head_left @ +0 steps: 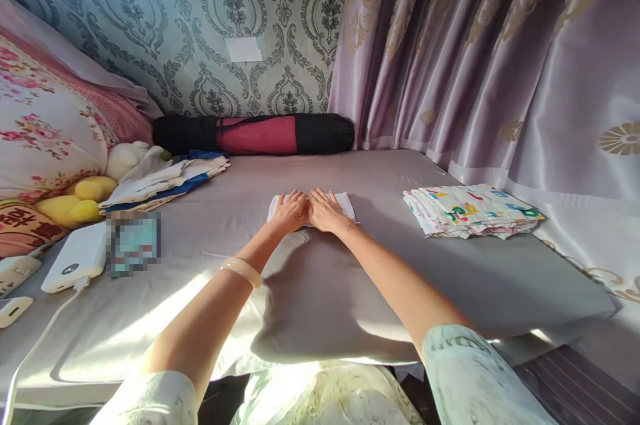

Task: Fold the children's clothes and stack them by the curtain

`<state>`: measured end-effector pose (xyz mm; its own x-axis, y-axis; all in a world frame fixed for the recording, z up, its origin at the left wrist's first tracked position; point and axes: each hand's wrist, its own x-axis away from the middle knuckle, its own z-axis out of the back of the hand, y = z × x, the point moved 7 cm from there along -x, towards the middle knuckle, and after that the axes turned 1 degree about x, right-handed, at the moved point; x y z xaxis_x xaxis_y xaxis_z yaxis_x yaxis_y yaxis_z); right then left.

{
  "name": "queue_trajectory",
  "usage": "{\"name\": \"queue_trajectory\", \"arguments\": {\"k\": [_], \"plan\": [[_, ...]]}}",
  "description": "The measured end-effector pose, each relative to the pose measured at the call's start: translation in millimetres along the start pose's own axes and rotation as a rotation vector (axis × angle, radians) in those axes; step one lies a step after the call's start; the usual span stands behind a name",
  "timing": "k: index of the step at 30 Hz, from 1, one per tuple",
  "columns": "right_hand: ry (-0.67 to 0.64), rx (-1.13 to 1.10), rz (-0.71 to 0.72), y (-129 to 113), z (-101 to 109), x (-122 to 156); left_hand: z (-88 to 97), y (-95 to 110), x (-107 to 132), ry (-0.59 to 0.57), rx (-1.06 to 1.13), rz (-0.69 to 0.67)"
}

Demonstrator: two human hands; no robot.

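Observation:
A small folded white cloth [345,202] lies on the grey bed sheet in front of me, partly covered by my hands. My left hand [292,210] rests flat on its left half, fingers stretched out and pointing away from me. Beside it, nearly touching, my right hand [326,209] lies flat on the right half with its fingers spread. Both palms press down on the cloth, and neither hand grips it. A pale bangle [241,271] circles my left forearm.
Folded printed cloths [475,210] are stacked at right. White and blue cloths [170,178] lie at left, near a yellow plush toy [75,201], a white power bank [77,257] with cable and a blurred item [134,245]. A black-and-red roll bag [255,133] lies along the wall, beside curtains [450,45].

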<state>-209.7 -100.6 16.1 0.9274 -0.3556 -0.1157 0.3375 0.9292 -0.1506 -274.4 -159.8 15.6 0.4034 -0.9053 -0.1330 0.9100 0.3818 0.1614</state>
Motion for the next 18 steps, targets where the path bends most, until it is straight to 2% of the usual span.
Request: {"name": "queue_trajectory", "arguments": {"k": [8,14,18], "plan": [[0.032,-0.031,0.005,12,-18,-2,-30.3,-18,-6,-0.073,0.006,0.034],[0.026,-0.033,0.002,13,-22,-3,-30.1,-18,-4,-0.078,0.007,0.03],[-0.038,-0.063,-0.012,14,-22,-6,-28.3,-18,-6,-0.095,-0.002,0.02]]}}
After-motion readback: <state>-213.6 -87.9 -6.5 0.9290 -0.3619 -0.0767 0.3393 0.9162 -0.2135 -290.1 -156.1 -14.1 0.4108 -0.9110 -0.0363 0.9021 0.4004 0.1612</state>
